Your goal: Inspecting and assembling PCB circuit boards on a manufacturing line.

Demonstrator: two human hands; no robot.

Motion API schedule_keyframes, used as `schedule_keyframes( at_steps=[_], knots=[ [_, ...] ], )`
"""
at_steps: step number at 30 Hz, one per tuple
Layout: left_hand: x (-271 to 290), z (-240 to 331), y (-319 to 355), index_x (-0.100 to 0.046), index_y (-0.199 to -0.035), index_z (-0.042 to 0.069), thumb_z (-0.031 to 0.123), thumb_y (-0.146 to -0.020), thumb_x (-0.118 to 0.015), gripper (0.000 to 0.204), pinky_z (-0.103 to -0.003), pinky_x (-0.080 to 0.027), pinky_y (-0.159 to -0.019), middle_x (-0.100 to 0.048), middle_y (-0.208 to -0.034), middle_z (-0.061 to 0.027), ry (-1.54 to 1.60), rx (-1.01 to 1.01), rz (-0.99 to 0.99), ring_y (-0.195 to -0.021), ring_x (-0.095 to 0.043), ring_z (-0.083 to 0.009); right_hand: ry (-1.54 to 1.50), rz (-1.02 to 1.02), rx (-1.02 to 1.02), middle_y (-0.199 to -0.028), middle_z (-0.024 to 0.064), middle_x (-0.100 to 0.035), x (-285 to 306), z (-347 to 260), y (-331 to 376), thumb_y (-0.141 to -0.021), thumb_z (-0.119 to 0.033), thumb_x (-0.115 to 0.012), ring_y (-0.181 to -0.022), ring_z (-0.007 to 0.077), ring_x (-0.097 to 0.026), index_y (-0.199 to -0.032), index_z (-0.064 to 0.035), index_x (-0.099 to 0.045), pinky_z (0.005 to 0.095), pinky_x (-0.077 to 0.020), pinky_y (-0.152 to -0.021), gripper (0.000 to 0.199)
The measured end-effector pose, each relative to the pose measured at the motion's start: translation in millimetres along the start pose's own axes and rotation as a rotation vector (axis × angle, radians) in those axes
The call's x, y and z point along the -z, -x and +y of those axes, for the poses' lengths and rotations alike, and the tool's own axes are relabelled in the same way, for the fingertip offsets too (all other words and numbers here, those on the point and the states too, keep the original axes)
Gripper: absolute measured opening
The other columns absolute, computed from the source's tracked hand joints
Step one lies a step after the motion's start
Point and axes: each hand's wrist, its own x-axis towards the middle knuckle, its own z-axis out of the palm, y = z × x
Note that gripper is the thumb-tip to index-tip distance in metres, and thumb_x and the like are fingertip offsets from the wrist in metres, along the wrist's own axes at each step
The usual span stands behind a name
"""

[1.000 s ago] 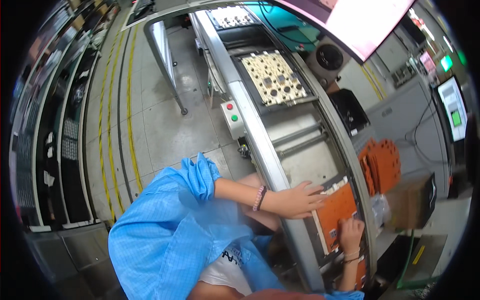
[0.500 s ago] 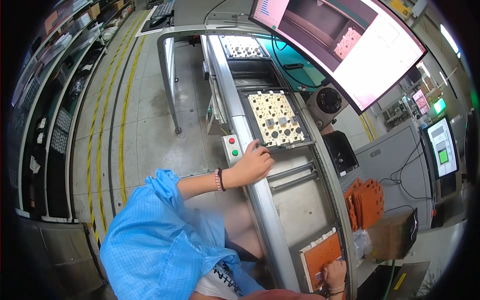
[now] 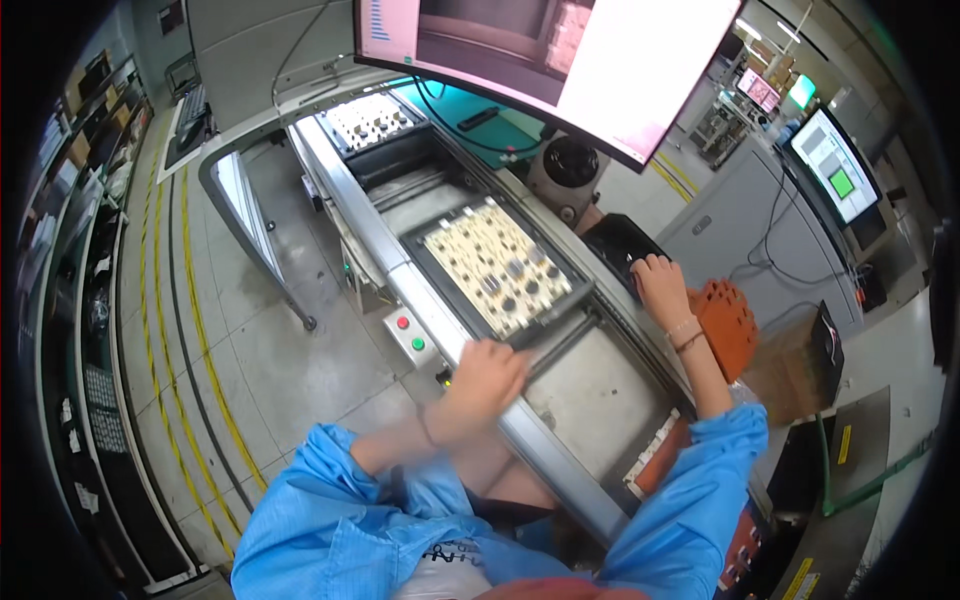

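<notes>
My left hand [image 3: 487,372] rests on the metal conveyor rail [image 3: 400,280] at the near corner of a black-framed tray [image 3: 497,267] that carries a cream board with many holes; motion blur hides whether its fingers grip the tray. My right hand [image 3: 660,285] reaches over the far side of the line, fingers curled, touching a black tray [image 3: 617,247] next to a stack of orange perforated parts [image 3: 731,325]. Both forearms wear blue sleeves.
A small box with a red and a green button [image 3: 409,335] hangs on the rail by my left hand. A second loaded tray [image 3: 365,120] sits farther up the line. A large monitor [image 3: 560,55] hangs overhead. An orange part [image 3: 668,452] lies near my right elbow.
My left hand has come back down the rail to the tray's near corner. My right hand left the orange part at the lower right and reached up to the black tray.
</notes>
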Motion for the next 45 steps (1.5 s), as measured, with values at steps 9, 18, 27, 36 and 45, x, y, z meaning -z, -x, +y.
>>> schedule_keyframes(
  at_steps=[9,18,27,36,45],
  knots=[
    [19.5,-34.8,-8.1,-0.067,-0.113,0.006,0.024,-0.100,-0.056,0.024,-0.040,-0.055,-0.073,-0.064,-0.085,-0.0106,0.558,-0.155,-0.213,-0.083,-0.068,-0.0271,-0.313,-0.547,-0.266,-0.100,0.0228,-0.071,-176.0,81.4,-62.1,-0.086,-0.014,-0.070,-0.097,0.0415,-0.068,-0.101,-0.0026,-0.065,0.0497,-0.0539,-0.084,0.020],
    [28.6,-79.8,-44.8,-0.069,-0.118,0.004,0.018,-0.105,-0.049,0.028,-0.031,-0.055,-0.080,-0.070,-0.090,-0.0059,0.973,0.155,-0.151,-0.083,-0.070,-0.0167,-0.338,-0.465,-0.293,-0.102,0.0272,-0.068,-110.2,28.9,-85.2,-0.098,-0.027,-0.053,-0.096,0.0443,-0.065,-0.114,-0.0070,-0.064,0.0522,-0.0529,-0.084,0.028],
    [36.9,-80.5,-41.8,-0.068,-0.117,0.002,0.012,-0.102,-0.050,0.026,-0.029,-0.054,-0.079,-0.071,-0.095,-0.0093,0.979,0.141,-0.196,-0.083,-0.070,-0.0147,-0.267,-0.245,-0.436,-0.093,0.0184,-0.072,-74.5,10.3,-89.5,-0.087,-0.009,-0.068,-0.090,0.0392,-0.069,-0.095,-0.0046,-0.067,0.0478,-0.0548,-0.078,0.009],
    [29.0,-80.6,-42.2,-0.067,-0.112,0.005,0.017,-0.105,-0.051,0.022,-0.025,-0.049,-0.066,-0.064,-0.074,-0.0027,0.920,0.146,-0.003,-0.070,-0.061,-0.0087,-1.038,0.006,-0.608,-0.086,0.0081,-0.073,-55.9,-19.4,-114.5,-0.095,-0.007,-0.065,-0.077,0.0152,-0.070,-0.103,0.0009,-0.070,0.0285,-0.0560,-0.070,0.012],
    [16.7,-82.5,-35.9,-0.055,-0.129,0.003,0.014,-0.097,-0.068,0.036,-0.022,-0.048,-0.072,-0.056,-0.116,-0.0089,0.993,0.342,0.277,-0.086,-0.061,-0.0154,-1.410,-0.447,-0.294,-0.093,0.0042,-0.070,48.4,-181.3,-101.7,-0.099,-0.009,-0.063,-0.080,0.0105,-0.069,-0.108,0.0008,-0.067,0.0237,-0.0567,-0.070,0.014]
  ],
)
